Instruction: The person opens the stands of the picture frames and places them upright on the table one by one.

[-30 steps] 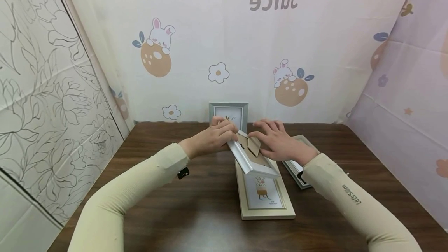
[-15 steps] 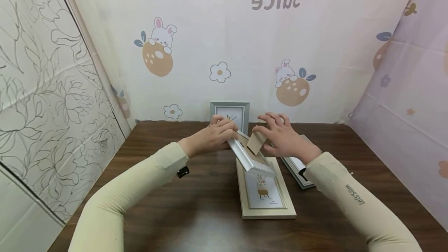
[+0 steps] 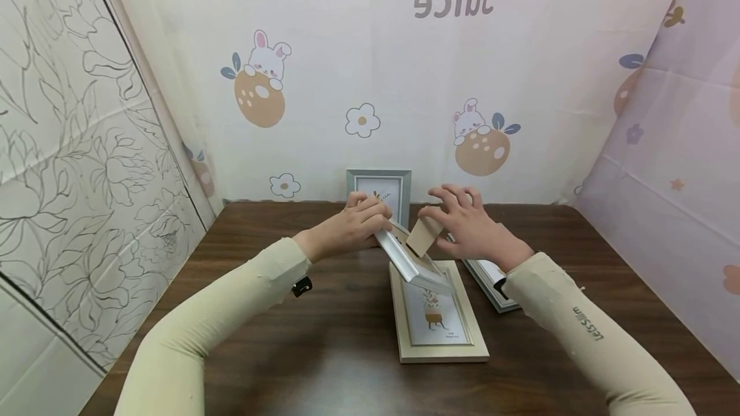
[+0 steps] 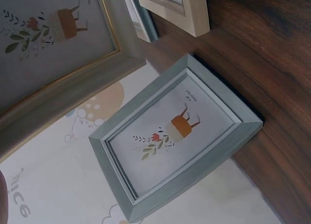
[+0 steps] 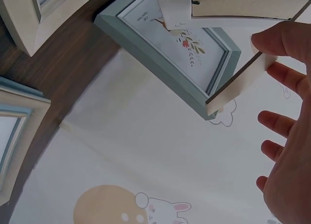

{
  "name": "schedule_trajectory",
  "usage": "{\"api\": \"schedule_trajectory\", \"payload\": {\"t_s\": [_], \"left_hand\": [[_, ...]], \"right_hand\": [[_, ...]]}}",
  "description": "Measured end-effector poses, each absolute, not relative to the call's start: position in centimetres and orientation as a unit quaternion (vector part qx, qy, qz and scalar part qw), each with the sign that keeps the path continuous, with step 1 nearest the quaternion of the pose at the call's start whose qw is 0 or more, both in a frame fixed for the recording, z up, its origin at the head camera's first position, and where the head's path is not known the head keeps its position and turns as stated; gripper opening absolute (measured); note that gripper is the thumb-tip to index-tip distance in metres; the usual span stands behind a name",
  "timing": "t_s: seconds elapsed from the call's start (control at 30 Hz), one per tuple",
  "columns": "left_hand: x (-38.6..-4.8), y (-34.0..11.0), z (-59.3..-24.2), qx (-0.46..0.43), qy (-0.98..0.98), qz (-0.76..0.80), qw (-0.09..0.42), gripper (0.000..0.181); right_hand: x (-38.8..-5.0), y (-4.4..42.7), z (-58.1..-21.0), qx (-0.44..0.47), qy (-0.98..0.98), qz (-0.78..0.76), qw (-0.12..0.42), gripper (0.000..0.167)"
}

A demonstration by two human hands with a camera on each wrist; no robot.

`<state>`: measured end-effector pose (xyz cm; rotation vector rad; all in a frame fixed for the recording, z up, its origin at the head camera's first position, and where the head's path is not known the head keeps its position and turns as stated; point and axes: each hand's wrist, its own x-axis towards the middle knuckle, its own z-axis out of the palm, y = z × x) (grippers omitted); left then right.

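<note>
A photo frame with a pale silvery edge [image 3: 396, 262] is held tilted above the table, its brown backing turned up. My left hand [image 3: 363, 222] grips its upper left edge. In the left wrist view the picture side of this frame [image 4: 129, 56] shows, with a gold inner line. My right hand [image 3: 471, 230] pinches the beige stand flap [image 3: 424, 236] between thumb and index finger. The flap [image 5: 243, 83] sticks out from the backing in the right wrist view, and the other fingers of that hand [image 5: 291, 122] are spread, touching nothing.
Below the held frame lies a cream photo frame [image 3: 476, 345], picture up. A grey-green frame [image 3: 407, 188] stands upright behind, near the curtain [image 3: 312, 82]. To the right, another frame [image 3: 491, 294] lies partly under my right wrist. The table [image 3: 277, 352] is dark wood.
The right hand has swung the stand flap up and away from the backing, rising slightly. The held frame has tipped a little; the left hand keeps its grip in about the same place.
</note>
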<state>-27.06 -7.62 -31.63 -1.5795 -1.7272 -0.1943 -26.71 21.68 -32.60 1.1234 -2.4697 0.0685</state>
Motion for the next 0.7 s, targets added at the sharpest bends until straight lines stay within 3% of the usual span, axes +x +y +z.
{"api": "schedule_trajectory", "payload": {"t_s": [0.43, 0.7], "left_hand": [[-26.82, -7.65, -31.70, -0.615, -0.678, -0.071, 0.397, 0.049], [-27.09, -7.53, -31.26, -0.606, -0.661, -0.049, 0.440, 0.042]], "right_hand": [[-26.51, 21.28, -33.40, 0.394, -0.900, 0.026, 0.185, 0.048], [-26.74, 22.02, -33.07, 0.387, -0.897, 0.040, 0.209, 0.059]]}}
